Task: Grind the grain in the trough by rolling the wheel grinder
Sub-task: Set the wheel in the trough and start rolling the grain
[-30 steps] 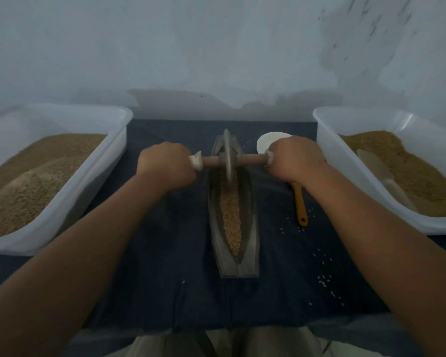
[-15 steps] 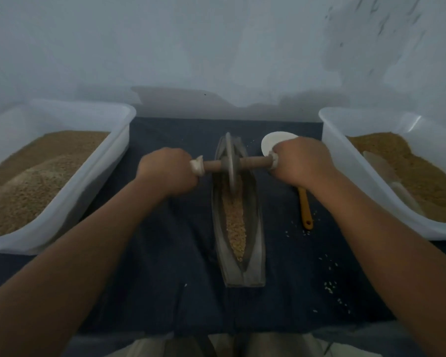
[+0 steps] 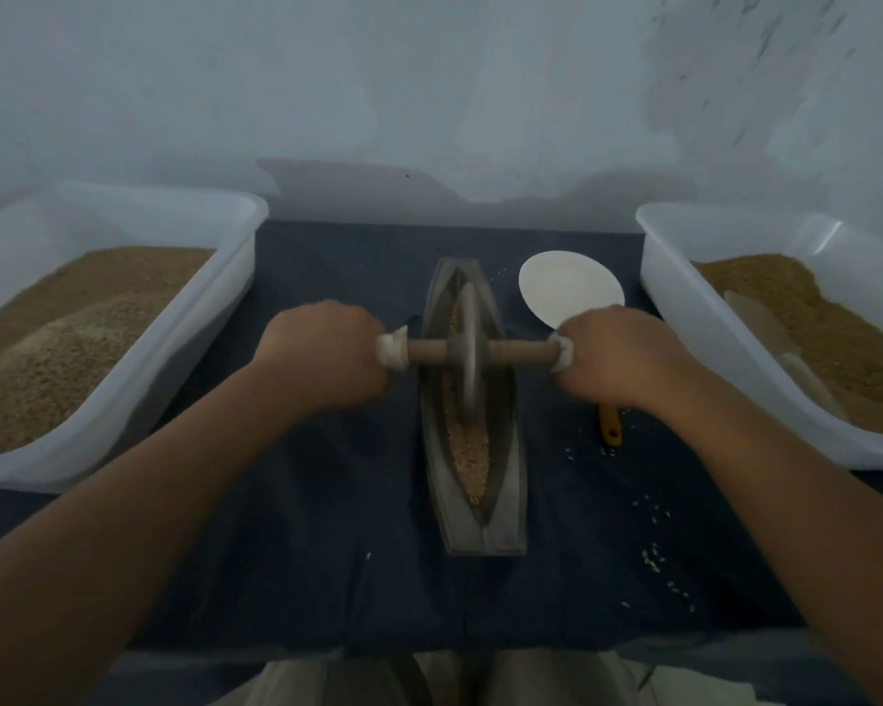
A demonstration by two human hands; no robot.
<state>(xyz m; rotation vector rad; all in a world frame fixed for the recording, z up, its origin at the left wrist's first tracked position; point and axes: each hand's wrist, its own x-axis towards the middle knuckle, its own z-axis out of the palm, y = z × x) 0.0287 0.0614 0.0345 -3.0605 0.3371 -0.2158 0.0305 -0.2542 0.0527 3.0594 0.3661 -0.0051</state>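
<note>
A grey boat-shaped trough [image 3: 508, 512] lies lengthwise in the middle of the dark cloth, with a strip of tan grain [image 3: 472, 458] along its groove. The wheel grinder [image 3: 469, 349], a thin grey disc on a wooden axle, stands upright in the trough around its middle. My left hand [image 3: 325, 356] grips the axle's left end, which is wrapped in white. My right hand [image 3: 615, 356] grips the right end the same way.
A white bin of grain [image 3: 123, 318] stands at the left, another white bin [image 3: 684, 318] with browner grain and a scoop at the right. A white spoon with an orange handle [image 3: 569, 290] lies right of the trough. Loose grains dot the cloth [image 3: 327, 552].
Both hands have rolled the wheel grinder from the far end of the trough toward me, to about its middle. Grain now shows behind the wheel too.
</note>
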